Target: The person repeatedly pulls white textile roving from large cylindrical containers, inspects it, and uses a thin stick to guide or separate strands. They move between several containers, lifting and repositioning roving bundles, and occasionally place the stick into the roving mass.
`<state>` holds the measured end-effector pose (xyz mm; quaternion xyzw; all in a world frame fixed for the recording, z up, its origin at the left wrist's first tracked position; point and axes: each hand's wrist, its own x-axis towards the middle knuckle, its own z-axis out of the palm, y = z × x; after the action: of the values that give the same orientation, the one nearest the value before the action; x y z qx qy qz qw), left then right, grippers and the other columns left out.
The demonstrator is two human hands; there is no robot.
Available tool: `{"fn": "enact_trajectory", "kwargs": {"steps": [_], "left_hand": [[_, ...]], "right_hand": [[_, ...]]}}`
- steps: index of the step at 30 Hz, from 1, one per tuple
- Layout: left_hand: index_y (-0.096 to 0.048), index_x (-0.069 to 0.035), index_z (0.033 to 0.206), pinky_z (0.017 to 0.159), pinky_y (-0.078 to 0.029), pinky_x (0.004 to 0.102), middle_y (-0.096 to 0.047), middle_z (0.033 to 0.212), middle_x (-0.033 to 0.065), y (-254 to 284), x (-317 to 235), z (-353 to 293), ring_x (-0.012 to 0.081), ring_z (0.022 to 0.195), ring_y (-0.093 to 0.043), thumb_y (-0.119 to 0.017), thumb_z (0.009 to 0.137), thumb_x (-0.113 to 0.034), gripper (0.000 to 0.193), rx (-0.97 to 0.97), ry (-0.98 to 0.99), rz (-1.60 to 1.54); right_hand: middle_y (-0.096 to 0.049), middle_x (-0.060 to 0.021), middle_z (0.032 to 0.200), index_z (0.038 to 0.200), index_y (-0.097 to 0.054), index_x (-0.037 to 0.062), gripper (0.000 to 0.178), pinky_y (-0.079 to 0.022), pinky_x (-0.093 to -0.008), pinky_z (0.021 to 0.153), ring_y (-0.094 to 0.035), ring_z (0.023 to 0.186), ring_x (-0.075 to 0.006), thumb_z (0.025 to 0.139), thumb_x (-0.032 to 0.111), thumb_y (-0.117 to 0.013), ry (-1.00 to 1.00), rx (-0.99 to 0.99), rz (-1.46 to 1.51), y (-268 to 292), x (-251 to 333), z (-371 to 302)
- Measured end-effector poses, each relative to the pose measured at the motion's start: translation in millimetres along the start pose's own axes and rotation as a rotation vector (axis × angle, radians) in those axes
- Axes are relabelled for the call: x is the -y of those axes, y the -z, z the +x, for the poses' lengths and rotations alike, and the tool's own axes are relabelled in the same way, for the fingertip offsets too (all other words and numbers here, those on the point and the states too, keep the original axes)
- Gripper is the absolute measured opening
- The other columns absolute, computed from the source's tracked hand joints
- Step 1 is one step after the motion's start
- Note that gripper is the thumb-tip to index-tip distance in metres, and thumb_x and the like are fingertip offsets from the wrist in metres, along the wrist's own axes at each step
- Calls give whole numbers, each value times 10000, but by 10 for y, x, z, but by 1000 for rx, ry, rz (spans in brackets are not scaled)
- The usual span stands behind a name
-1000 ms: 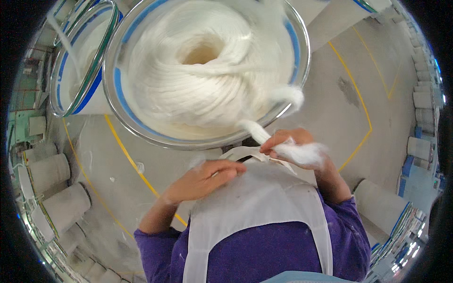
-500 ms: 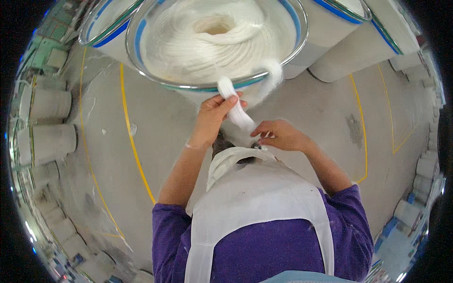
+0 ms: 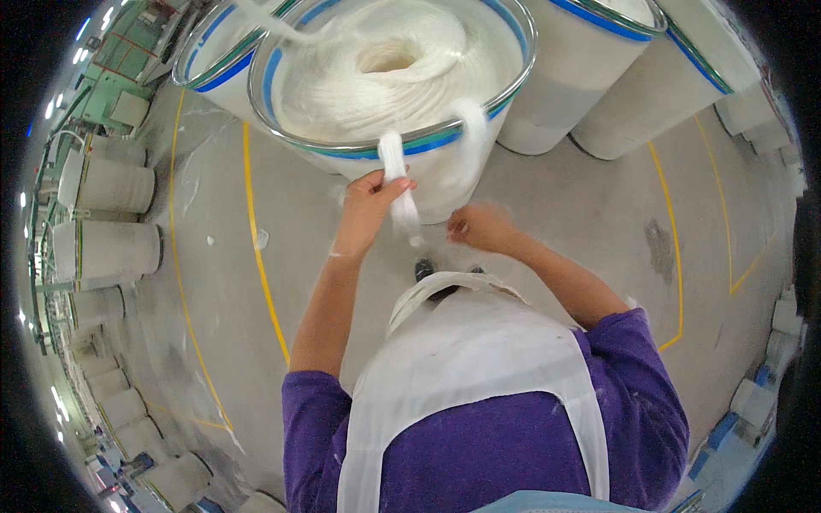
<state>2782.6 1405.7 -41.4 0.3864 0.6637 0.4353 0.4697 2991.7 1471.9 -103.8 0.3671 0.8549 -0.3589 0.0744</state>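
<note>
A thick white fibre sliver [image 3: 392, 158] hangs over the front rim of a tall white can [image 3: 428, 167]. My left hand [image 3: 368, 212] is shut on it just below the rim, thumb across the front, and its frayed end dangles below my fingers. To the right, my right hand [image 3: 486, 227] is apart from that end. Its fingers are curled together and partly blurred; whatever they hold is too small to make out. Inside the can lies coiled sliver [image 3: 342, 98] around a central hole. A second loop of sliver [image 3: 469, 137] drapes over the rim farther right.
Other white cans [image 3: 581, 73] with blue bands stand at the right, and one [image 3: 218, 81] adjoins on the left. A blurred white strand [image 3: 274, 21] crosses the upper left. Yellow lines [image 3: 256, 227] mark the grey floor. More cans [image 3: 107, 248] line the left side.
My right hand has moved away from the sliver's lower end, up and to the right. The end now dangles below my left hand, which keeps its grip. A white strand shows at upper left.
</note>
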Motion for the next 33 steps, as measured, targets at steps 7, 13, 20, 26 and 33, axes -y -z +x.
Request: {"fn": "enact_trajectory", "kwargs": {"steps": [7, 13, 20, 26, 33], "left_hand": [[-674, 9, 1010, 736, -456, 267, -677, 858, 41, 68, 462, 0, 102, 767, -579, -708, 824, -242, 314, 53, -5, 33], [-610, 45, 1125, 852, -478, 302, -673, 1034, 129, -79, 1111, -309, 183, 944, -625, -695, 830, -294, 457, 280, 132, 202], [-525, 55, 1233, 940, -427, 318, -610, 1165, 181, -585, 1138, -440, 250, 1063, -585, -493, 966, -305, 449, 329, -9, 173], [-577, -12, 1216, 974, -403, 319, -611, 1181, 112, -1144, 639, 12, 191, 1091, -551, -487, 973, -332, 411, 393, -58, -528], [-603, -4, 1157, 831, -467, 313, -661, 921, 39, -1218, 727, -99, 148, 882, -601, -587, 929, -280, 358, 371, 203, -367]], "right_hand": [[-669, -132, 946, 1030, -639, -34, 569, -480, -338, 750, -622, 874, -176, 779, 472, -708, -4, -710, 549, 389, -317, 236], [-665, -79, 953, 1067, -649, -3, 506, -456, -309, 809, -594, 874, -147, 844, 451, -664, -28, -222, 913, 243, -234, 272], [-677, -59, 906, 1039, -663, 17, 411, -469, -291, 798, -604, 842, -131, 901, 401, -611, -96, 9, 978, 54, -323, -384], [-680, -82, 898, 1034, -658, 19, 384, -481, -311, 787, -628, 830, -186, 919, 377, -579, -40, 48, 859, -370, -598, -662], [-658, -125, 1053, 1069, -638, 86, 240, -507, -369, 765, -644, 912, -286, 863, 209, -627, -282, -130, 215, 4, -780, -1039]]}}
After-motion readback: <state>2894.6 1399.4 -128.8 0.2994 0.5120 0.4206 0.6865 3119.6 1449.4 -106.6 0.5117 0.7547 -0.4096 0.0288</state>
